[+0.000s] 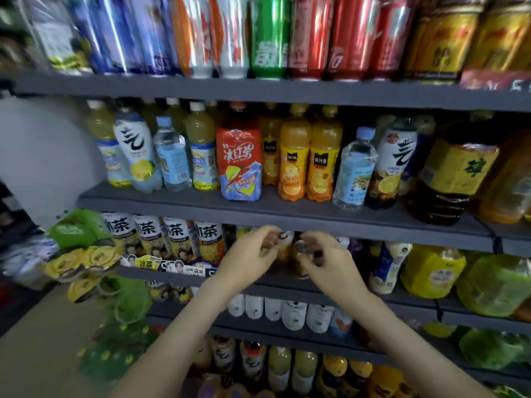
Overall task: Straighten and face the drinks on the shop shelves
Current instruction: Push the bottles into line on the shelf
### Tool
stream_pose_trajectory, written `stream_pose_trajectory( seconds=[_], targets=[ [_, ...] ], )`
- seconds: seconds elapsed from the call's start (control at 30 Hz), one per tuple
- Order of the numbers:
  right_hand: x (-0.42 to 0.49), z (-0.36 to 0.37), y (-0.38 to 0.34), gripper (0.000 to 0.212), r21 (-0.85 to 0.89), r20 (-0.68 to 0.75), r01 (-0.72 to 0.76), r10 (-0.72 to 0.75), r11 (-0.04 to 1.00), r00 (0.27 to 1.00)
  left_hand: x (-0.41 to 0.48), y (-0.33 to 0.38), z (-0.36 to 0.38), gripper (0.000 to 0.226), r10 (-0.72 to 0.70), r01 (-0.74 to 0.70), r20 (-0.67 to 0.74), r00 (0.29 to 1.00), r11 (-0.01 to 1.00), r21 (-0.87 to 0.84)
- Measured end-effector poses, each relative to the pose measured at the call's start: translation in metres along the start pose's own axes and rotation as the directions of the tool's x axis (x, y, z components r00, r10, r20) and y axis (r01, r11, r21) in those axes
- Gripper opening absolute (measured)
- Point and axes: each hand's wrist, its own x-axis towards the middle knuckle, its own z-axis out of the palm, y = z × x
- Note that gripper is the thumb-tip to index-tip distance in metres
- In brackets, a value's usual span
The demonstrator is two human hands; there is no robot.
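Grey shop shelves hold rows of drink bottles and cans. Both my hands reach into the third shelf down. My left hand curls its fingers around the top of a small bottle with a dark-lettered label. My right hand grips the cap end of a dark tea bottle beside it. The two bottles stand close together and are mostly hidden by my fingers. To their left stands a row of lemon tea bottles.
The shelf above carries a red iced-tea bottle, orange juice bottles, water bottles and lemon drinks. Cans line the top shelf. Yellow and green large bottles stand at right. A green hanging pack juts out at left.
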Motion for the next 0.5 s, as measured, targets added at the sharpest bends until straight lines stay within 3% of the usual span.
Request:
stream_pose_trajectory(
  seconds=[0.13, 0.27, 0.43, 0.5],
  targets=[
    [0.038, -0.035, -0.093, 0.034, 0.075, -0.074, 0.224, -0.219, 0.972, 0.973, 0.001, 0.034, -0.086, 0.027, -0.005, -0.018, -0.264, 0.965, 0.996, -0.086],
    [0.091, -0.038, -0.175, 0.037, 0.058, -0.213, 0.416, -0.396, 0.907, 0.893, 0.014, 0.041, -0.173, 0.021, 0.011, -0.047, -0.459, 0.888, 0.997, -0.067],
    [0.144, -0.016, -0.248, 0.04, 0.062, -0.264, 0.444, -0.415, 0.894, 0.871, 0.037, 0.014, -0.263, 0.02, 0.039, -0.069, -0.686, 0.727, 0.997, -0.016],
    [0.158, 0.003, -0.265, 0.04, 0.08, -0.266, 0.426, -0.392, 0.901, 0.881, 0.044, -0.008, -0.297, 0.024, 0.018, -0.04, -0.713, 0.701, 0.999, -0.014]
  ],
)
